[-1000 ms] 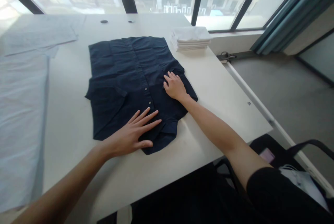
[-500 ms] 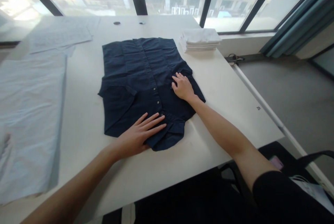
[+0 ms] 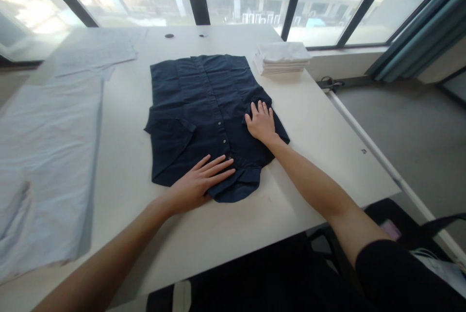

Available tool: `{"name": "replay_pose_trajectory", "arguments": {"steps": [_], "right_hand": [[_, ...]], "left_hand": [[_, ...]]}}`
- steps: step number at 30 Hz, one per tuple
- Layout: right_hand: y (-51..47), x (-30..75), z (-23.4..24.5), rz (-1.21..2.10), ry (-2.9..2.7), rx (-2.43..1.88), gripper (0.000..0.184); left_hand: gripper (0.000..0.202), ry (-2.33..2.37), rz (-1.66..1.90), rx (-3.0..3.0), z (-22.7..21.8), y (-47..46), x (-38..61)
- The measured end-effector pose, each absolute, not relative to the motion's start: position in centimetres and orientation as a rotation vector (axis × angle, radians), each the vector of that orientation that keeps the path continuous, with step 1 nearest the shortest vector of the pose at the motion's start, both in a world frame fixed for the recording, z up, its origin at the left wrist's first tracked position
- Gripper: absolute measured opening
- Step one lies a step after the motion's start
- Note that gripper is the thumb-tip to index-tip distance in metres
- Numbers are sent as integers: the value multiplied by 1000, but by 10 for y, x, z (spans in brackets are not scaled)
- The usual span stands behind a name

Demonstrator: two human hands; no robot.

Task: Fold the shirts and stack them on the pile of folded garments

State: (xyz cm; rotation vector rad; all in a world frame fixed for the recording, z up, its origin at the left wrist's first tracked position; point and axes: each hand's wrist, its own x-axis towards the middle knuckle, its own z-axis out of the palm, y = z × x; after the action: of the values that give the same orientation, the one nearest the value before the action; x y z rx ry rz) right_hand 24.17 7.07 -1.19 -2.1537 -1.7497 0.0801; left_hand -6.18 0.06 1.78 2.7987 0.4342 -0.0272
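A dark navy button-front shirt (image 3: 189, 89) lies spread on the white table, its collar end towards me and its sleeves folded in over the front. Near the collar, my left hand (image 3: 198, 183) rests flat on the cloth with fingers stretched out; its thumb is partly hidden. My right hand (image 3: 261, 122) lies on the folded sleeve at the shirt's right side, palm down, fingers slightly spread. Neither hand grips the fabric. A few small pale buttons show along the placket between the hands.
At the left lies a large piece of white folded cloth (image 3: 47, 156), with paper sheets (image 3: 96, 58) behind it. A stack of folded white cloths (image 3: 282, 58) stands at the back right. The white table (image 3: 320, 127) ends at a windowed wall; a dark chair (image 3: 386, 210) is at the lower right.
My right hand has shifted slightly on the sleeve, its fingers now pointing more straight away from me. My left hand stays on the collar area. The whole view has moved a little.
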Motion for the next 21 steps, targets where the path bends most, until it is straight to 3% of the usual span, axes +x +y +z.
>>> {"name": "replay_pose_trajectory", "arguments": {"steps": [10, 16, 21], "right_hand": [[82, 244, -15, 43, -1716, -2195, 65], [91, 247, -9, 91, -1703, -2157, 63], [68, 249, 1, 221, -1707, -1882, 49]], "left_hand": [[91, 432, 27, 2788, 14, 12, -60], [73, 438, 138, 2729, 16, 19, -59], [53, 518, 292, 2733, 21, 11, -59]]}}
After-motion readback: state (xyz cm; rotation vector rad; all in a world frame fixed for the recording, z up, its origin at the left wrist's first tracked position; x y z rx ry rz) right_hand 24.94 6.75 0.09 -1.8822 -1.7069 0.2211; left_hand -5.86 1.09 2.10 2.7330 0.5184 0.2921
